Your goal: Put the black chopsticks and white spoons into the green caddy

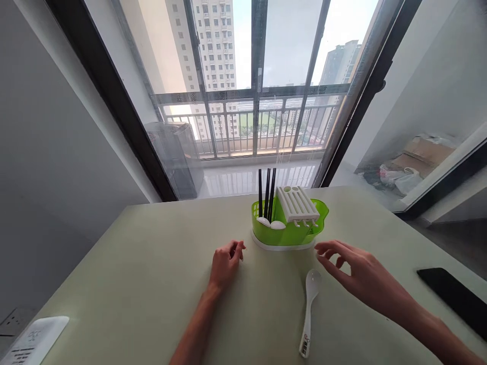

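Observation:
A green utensil caddy [281, 235] with a white base stands on the table, a white slotted rack [297, 204] on its top right. Black chopsticks [267, 195] stand upright in its left part, beside two white spoons [277, 225] whose bowls show at the front. My left hand [227, 263] lies just left of the caddy, fingers curled in, with nothing seen in them. By the caddy's lower right corner is my right hand [348, 261], thumb and fingers apart, holding nothing. A white long-handled spoon [310, 306] lies on the table between my hands, nearer the right one.
The pale green table [152, 284] ends at a glass door with a balcony beyond. A black phone-like slab [454, 294] lies at the right edge. On the left front corner sits a white device [40, 339] with dark print. A cardboard box [428, 154] is behind the glass at right.

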A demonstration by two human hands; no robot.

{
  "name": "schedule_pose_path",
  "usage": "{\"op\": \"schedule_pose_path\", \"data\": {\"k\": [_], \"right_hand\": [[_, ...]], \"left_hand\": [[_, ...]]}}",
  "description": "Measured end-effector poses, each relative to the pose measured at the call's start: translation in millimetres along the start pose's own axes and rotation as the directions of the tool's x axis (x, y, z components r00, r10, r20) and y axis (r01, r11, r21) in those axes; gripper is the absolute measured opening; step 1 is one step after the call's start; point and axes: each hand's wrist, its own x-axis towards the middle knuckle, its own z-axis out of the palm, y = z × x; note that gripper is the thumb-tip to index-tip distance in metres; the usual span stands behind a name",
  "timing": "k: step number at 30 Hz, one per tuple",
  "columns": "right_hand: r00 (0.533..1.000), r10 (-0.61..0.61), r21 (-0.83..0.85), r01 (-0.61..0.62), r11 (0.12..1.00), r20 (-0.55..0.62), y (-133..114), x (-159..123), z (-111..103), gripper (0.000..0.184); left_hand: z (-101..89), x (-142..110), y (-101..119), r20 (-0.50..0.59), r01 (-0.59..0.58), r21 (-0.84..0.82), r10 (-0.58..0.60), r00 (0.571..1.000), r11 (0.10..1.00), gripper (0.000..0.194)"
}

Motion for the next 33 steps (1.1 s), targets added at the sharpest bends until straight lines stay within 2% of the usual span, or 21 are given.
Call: {"op": "schedule_pose_path", "data": {"k": [2,5,8,11,15,18,21,23,24,25,26,28,30,32,33], "right_hand": [[0.988,0.103,0.118,-0.116,0.986,0.113,20.8,-6.5,11.2,0.041],[0.952,0.227,0.209,-0.27,0.94,0.207,44.8,-13.8,26.8,0.053],[0.929,0.228,0.261,-0.306,0.915,0.291,54.6,-16.9,37.4,0.053],[0.922,0.192,0.269,-0.289,0.919,0.335,51.9,-15.5,45.9,0.049],[0.94,0.166,0.238,-0.242,0.941,0.297,36.9,-10.1,56.4,0.052],[0.96,0.111,0.222,-0.17,0.96,0.256,14.4,-4.9,51.8,0.051],[0.987,0.01,0.224,-0.046,0.974,0.158,-20.1,2.7,26.3,0.04],[0.997,-0.076,0.163,0.074,0.984,0.004,-46.4,9.6,0.7,0.029],[0.985,-0.129,0.101,0.141,0.985,-0.111,-59.3,13.7,-12.9,0.025],[0.951,-0.201,0.019,0.211,0.977,-0.233,-71.4,18.2,-26.1,0.022],[0.903,-0.281,-0.07,0.273,0.96,-0.325,-82.3,23.5,-38.5,0.019],[0.793,-0.398,-0.257,0.309,0.916,-0.462,-99.8,36.2,-59.0,0.014],[0.715,-0.469,-0.385,0.296,0.874,-0.518,-111.0,52.4,-72.1,0.014],[0.658,-0.527,-0.46,0.295,0.837,-0.537,-116.6,71.0,-77.3,0.013],[0.65,-0.541,-0.474,0.299,0.828,-0.534,-117.9,80.5,-77.1,0.014]], "left_hand": [[0.0,0.2,-0.1,-0.003,-0.003,0.002,0.003,1.0,1.0,0.051],[0.1,0.3,-0.7,-0.007,-0.009,0.002,0.009,1.0,1.0,0.048],[0.3,0.4,-1.4,-0.002,-0.013,0.001,0.013,1.0,1.0,0.047],[0.5,0.6,-1.9,0.002,-0.011,0.003,0.011,1.0,1.0,0.046],[0.6,0.8,-1.9,0.004,-0.016,0.008,0.016,1.0,1.0,0.046],[0.4,0.6,-1.1,0.002,-0.013,0.012,0.013,1.0,1.0,0.046],[0.3,0.5,-0.2,-0.003,-0.01,0.006,0.011,1.0,1.0,0.047],[0.2,0.3,0.5,-0.003,-0.012,0.004,0.012,1.0,1.0,0.047],[0.1,0.2,0.8,-0.004,-0.012,0.002,0.012,1.0,1.0,0.047],[-0.1,0.1,1.1,-0.005,-0.009,0.001,0.009,1.0,1.0,0.047],[-0.3,-0.1,1.3,-0.004,-0.006,0.0,0.006,1.0,1.0,0.047],[-0.7,-0.2,1.6,-0.003,-0.001,-0.001,0.001,1.0,1.0,0.048],[-0.9,-0.3,1.4,0.0,0.001,0.002,-0.001,1.0,1.0,0.048],[-0.8,-0.4,0.7,0.001,-0.001,0.004,0.001,1.0,1.0,0.048],[-0.6,-0.5,0.2,0.002,-0.001,0.004,0.001,1.0,1.0,0.048]]}}
